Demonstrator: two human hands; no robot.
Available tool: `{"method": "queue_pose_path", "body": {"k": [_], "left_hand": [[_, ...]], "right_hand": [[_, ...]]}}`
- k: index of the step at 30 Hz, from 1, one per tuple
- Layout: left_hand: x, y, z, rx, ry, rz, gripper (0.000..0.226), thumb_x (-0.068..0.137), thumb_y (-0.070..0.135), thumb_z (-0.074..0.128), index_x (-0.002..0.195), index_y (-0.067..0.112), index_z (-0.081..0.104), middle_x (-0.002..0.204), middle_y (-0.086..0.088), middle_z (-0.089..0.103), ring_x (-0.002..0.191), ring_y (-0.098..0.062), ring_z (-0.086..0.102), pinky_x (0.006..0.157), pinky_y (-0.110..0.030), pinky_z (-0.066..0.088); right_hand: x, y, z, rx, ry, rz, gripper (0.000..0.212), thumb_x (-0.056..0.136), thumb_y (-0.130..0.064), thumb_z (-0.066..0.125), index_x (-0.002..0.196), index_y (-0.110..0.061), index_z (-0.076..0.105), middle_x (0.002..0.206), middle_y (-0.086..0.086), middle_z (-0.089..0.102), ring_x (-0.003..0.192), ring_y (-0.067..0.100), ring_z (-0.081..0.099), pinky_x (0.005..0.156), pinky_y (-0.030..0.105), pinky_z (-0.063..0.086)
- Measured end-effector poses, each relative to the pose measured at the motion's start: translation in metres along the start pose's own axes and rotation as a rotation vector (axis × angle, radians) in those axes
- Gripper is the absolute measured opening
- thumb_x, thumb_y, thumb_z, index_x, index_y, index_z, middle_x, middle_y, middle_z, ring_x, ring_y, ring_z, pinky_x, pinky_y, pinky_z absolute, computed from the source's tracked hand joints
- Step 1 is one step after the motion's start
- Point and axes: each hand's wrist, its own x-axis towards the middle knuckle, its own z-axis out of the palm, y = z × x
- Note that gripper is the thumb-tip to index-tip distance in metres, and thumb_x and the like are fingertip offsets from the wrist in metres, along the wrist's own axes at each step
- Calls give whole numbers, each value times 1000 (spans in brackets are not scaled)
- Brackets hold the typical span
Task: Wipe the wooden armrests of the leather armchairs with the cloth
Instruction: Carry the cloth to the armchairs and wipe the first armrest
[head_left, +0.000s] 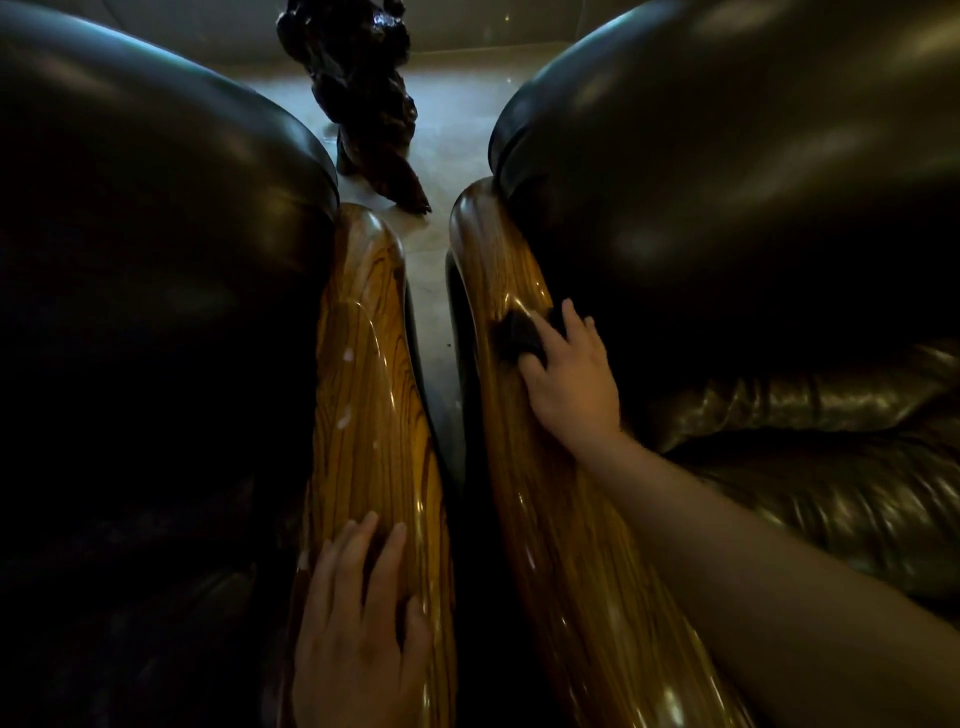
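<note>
Cloth (521, 332), dark, pinned under right hand (569, 382) on right armrest (524, 467); left hand (358, 618) spread flat on left armrest (363, 364), narrow floor gap (428, 291) between

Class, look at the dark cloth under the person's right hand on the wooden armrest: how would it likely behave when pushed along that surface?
The cloth looks bunched under the right hand, so probably soft and floppy. The right armrest is glossy, so it should glide easily.

Head cam, steep down-fwd, close above gap btwn armrests (363, 364).
</note>
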Motion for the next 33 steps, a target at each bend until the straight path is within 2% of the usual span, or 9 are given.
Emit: {"method": "queue_pose_path", "body": {"k": [9, 15, 18, 21, 23, 25, 28, 30, 33], "left_hand": [[-1, 1, -1, -26, 2, -10, 61, 82, 36, 47, 141, 20, 45, 150, -8, 41, 137, -30, 38, 116, -39, 19], [-2, -5, 4, -23, 15, 5, 61, 82, 37, 49, 141, 20, 46, 150, -7, 41, 137, -30, 39, 122, -34, 9], [-2, -5, 6, -50, 23, 16, 60, 84, 38, 49, 142, 21, 46, 151, -6, 40, 141, -26, 35, 121, -33, 12], [-3, -7, 7, -53, 21, 12, 61, 84, 39, 49, 143, 22, 44, 152, -5, 38, 143, -23, 31, 121, -34, 12], [-3, -8, 9, -32, 13, 14, 62, 83, 40, 50, 143, 22, 44, 152, -5, 38, 141, -27, 35, 120, -38, 17], [-3, -9, 10, -24, 5, 16, 63, 82, 41, 49, 142, 22, 44, 152, -6, 39, 139, -29, 37, 117, -43, 22], [-1, -8, 8, -17, 7, 20, 62, 82, 40, 49, 141, 21, 44, 151, -7, 39, 138, -29, 37, 115, -43, 24], [-1, -6, 9, -29, 8, 14, 62, 84, 38, 48, 143, 21, 43, 152, -7, 38, 140, -28, 35, 116, -41, 21], [-2, -5, 5, -46, -12, -9, 62, 84, 38, 46, 144, 21, 41, 152, -6, 37, 141, -27, 33, 116, -42, 21]], "right_hand": [[-82, 39, 9, -299, -93, -612, 58, 88, -59, 42, 144, -48, 31, 164, -11, 6, 151, 25, 1, 116, 54, 14], [-17, -6, 10, -181, 20, -250, 59, 91, -48, 48, 147, -35, 34, 160, 0, 23, 149, 28, 13, 120, 48, 13], [24, -33, -1, -70, 129, -243, 40, 87, -28, 65, 126, -25, 61, 138, 2, 51, 129, 21, 44, 107, 36, 37], [51, -45, -29, 441, 99, -156, 28, 84, -13, 65, 110, -22, 68, 112, -3, 58, 92, 7, 60, 79, 16, 46], [58, -48, -44, 789, -83, -29, 34, 84, -8, 60, 114, -24, 65, 107, -1, 63, 88, 12, 66, 73, 25, 55], [56, -35, -47, 535, -189, -47, 42, 84, -9, 60, 120, -30, 63, 120, -1, 60, 107, 20, 60, 89, 40, 54], [40, -11, -26, 18, -245, -326, 48, 84, -36, 64, 131, -41, 55, 152, -7, 35, 142, 25, 26, 116, 51, 25], [42, -10, -12, -281, -202, -555, 57, 85, -70, 46, 137, -47, 46, 160, -9, 24, 148, 26, 11, 119, 53, 11], [65, -19, -8, -395, -159, -501, 65, 84, -78, 29, 139, -47, 42, 160, -5, 27, 148, 30, 14, 117, 56, 16]]}}
